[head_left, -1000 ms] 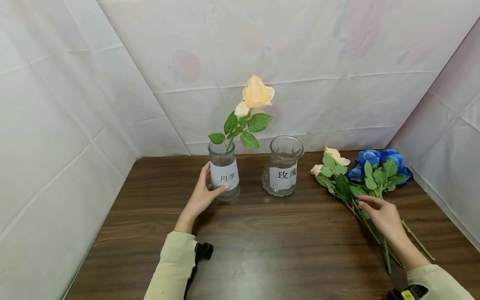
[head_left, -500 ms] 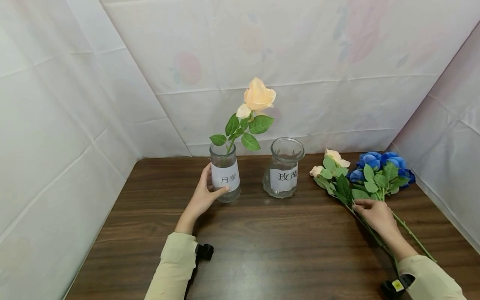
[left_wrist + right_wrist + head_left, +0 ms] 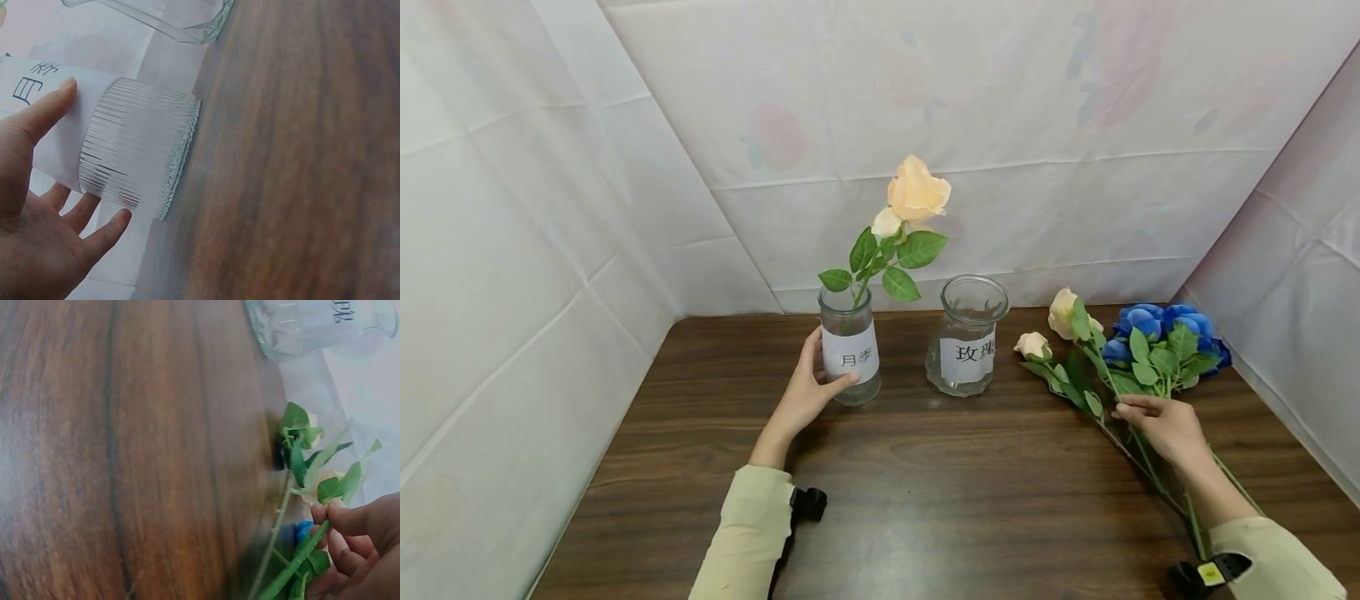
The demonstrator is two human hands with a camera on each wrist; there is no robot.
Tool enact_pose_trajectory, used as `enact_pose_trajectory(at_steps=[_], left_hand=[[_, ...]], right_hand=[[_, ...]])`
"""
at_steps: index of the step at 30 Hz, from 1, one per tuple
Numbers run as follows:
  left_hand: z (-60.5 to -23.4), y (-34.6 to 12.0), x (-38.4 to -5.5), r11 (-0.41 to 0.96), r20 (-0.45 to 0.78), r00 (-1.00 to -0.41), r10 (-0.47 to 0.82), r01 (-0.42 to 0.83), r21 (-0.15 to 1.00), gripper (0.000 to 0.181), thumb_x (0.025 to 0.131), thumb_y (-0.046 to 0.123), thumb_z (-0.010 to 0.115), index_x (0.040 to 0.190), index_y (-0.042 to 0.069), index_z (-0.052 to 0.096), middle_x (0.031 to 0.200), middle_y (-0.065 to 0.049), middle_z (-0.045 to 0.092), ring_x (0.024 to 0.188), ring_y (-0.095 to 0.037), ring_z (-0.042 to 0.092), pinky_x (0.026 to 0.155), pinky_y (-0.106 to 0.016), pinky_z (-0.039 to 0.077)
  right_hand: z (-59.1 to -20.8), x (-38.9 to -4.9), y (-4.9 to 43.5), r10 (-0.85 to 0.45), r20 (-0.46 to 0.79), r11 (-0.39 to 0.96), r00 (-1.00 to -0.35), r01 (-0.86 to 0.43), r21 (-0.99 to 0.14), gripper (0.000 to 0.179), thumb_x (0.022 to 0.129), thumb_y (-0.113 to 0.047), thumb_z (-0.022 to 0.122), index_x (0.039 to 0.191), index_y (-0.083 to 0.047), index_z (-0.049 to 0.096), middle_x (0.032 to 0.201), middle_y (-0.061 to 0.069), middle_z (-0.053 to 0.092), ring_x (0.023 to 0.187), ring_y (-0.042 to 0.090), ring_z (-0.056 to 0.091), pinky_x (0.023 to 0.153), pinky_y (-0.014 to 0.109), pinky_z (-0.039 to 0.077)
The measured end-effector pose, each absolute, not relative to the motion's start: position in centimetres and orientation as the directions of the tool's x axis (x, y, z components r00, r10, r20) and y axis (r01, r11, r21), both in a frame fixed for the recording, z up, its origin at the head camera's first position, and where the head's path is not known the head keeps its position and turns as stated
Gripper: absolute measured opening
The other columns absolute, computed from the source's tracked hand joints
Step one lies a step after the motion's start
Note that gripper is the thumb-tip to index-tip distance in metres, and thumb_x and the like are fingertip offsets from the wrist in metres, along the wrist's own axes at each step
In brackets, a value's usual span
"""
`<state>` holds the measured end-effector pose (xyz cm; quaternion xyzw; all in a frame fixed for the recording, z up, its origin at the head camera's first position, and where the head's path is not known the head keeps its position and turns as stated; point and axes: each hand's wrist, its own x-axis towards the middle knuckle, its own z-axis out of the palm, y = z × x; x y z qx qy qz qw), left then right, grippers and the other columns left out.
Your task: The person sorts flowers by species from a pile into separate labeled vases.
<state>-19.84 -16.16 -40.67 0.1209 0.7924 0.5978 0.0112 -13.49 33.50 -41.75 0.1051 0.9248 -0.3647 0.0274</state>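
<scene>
Pinching flower stem [image 3: 299, 562] with your right hand [image 3: 1170, 425]; left hand [image 3: 805, 393] grips glass jar [image 3: 851, 337]. Stem likely light, springy: hold mid-length. Jar probably slick, breakable: cup its middle.

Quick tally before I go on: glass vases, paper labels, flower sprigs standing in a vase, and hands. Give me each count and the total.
Glass vases: 2, left vase and right vase
Paper labels: 2, one on each vase
Standing flower sprigs: 1
Hands: 2, left hand and right hand
Total: 7
</scene>
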Motion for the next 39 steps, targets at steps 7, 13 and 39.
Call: enact_pose_trajectory(at_steps=[7, 13, 39], left_hand=[[-40.7, -16.1, -19.8, 0.251, 0.128, -0.971, 0.203, 0.178, 0.951, 0.091, 0.09, 0.008, 0.074, 0.157, 0.007, 0.012, 0.15, -0.027, 0.031, 0.139, -0.041, 0.03, 0.108, -0.061, 0.031], [-40.7, -16.1, -19.8, 0.256, 0.127, -0.971, 0.204, 0.178, 0.95, 0.091, 0.09, 0.007, 0.074, 0.157, 0.007, 0.012, 0.149, -0.028, 0.031, 0.138, -0.041, 0.032, 0.108, -0.061, 0.031], [-40.5, -16.1, -19.7, 0.256, 0.129, -0.971, 0.203, 0.179, 0.95, 0.091, 0.09, 0.007, 0.074, 0.157, 0.007, 0.012, 0.15, -0.028, 0.03, 0.139, -0.042, 0.031, 0.108, -0.061, 0.031]], right_hand=[[-40.9, -12.7, 33.7, 0.154, -0.105, 0.694, -0.982, 0.183, -0.697, 0.05, 0.105, -0.029, 0.051, 0.133, 0.013, 0.053, 0.104, 0.016, 0.073, 0.087, 0.018, 0.068, 0.077, 0.037, 0.053], [-39.8, -12.0, 33.5, 0.157, -0.139, 0.594, -0.978, 0.205, -0.778, 0.059, 0.104, -0.036, 0.051, 0.14, 0.011, 0.047, 0.097, -0.008, 0.074, 0.078, -0.005, 0.062, 0.064, 0.023, 0.046], [-36.3, -11.3, 22.3, 0.024, 0.063, -0.009, -0.998, -0.063, -0.998, 0.011, 0.097, -0.008, 0.064, 0.107, -0.012, 0.064, 0.093, -0.006, 0.073, 0.083, 0.01, 0.071, 0.074, 0.024, 0.056]])
